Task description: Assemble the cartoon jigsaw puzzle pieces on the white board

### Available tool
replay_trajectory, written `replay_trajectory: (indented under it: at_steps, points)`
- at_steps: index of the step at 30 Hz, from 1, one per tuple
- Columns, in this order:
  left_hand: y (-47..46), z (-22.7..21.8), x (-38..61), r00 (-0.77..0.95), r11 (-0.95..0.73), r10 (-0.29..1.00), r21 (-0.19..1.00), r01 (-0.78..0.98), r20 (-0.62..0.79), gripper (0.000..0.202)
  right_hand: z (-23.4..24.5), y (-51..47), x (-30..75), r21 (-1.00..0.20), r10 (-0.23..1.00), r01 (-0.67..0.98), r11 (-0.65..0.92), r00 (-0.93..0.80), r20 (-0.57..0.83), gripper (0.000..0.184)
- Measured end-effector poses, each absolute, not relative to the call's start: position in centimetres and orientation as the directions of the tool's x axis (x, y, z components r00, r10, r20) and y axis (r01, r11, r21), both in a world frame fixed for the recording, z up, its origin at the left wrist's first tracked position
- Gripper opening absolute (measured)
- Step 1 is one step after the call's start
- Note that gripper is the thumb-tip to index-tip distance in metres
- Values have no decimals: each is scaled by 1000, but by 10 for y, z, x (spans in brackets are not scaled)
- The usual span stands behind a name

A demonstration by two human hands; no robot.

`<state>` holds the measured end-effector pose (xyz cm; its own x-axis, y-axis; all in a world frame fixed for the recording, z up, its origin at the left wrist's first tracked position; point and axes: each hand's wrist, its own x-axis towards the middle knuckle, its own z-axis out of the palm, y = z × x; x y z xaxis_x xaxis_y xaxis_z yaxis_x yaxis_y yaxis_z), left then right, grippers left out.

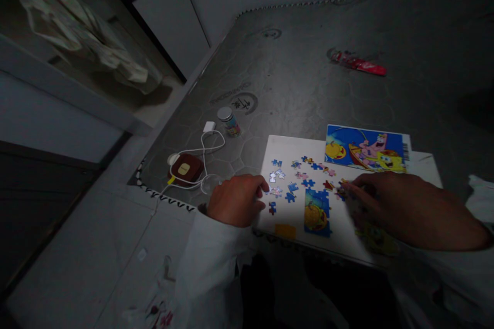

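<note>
A white board (pixel 349 234) lies on a grey mattress, holding several loose jigsaw pieces (pixel 299 177) and a joined blue-and-yellow section (pixel 317 212). A cartoon reference picture (pixel 366 148) rests on its far edge. My left hand (pixel 237 199) sits curled at the board's left edge, fingertips touching loose pieces; what it pinches is hidden. My right hand (pixel 401 205) reaches left over the board, its fingers blurred, tips at a small piece (pixel 341 190). A second joined section (pixel 376 239) lies under that wrist.
On the mattress (pixel 309 77) left of the board lie a dark red power bank (pixel 185 169) with a white cable and plug (pixel 209 127), and a small lidded jar (pixel 228 120). A red wrapper (pixel 358 64) lies further back. Pale floor runs along the left.
</note>
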<state>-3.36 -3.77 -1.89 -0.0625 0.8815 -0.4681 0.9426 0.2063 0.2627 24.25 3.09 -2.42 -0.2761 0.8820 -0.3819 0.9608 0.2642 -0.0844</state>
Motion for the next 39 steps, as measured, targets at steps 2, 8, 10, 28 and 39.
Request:
replay_trajectory:
  at_steps: [2,8,10,28,39]
  points:
    - [-38,-19,-32,-45,197,878,273,942,-477,33,-26,31,244,-88,879,961,262,-275,-389,52]
    - [-37,-18,-27,-11,174,864,278,945,-503,35,-26,30,243,-82,854,961,264,-272,-443,54]
    - [-35,-19,-26,12,148,863,275,950,-504,34,-26,30,242,-79,847,962,261,-267,-460,56]
    - [-33,-26,-23,80,89,873,317,944,-482,10,-27,30,244,-127,846,943,306,-331,-418,52]
    - [-31,-20,-20,41,94,935,356,930,-354,11,-31,30,248,-153,854,929,336,-369,-366,49]
